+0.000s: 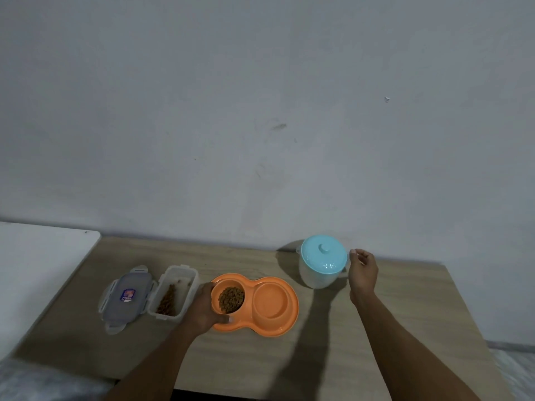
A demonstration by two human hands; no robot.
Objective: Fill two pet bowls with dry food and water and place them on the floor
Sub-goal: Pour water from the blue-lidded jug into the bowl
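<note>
Orange double bowl (291,312) clamped by left grip (202,306), kibble (231,299) beside it, right grip (363,272) loosely apart beside jug (317,277).

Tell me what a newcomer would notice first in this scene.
The orange double bowl at mid-table stands out: brown kibble in its left basin, the right basin empty, the left hand gripping its left end. Right of it stands a white jug with a pale blue lid, the right hand close beside it. Left of the bowl sits an open food container, its clip lid lying alongside.
</note>
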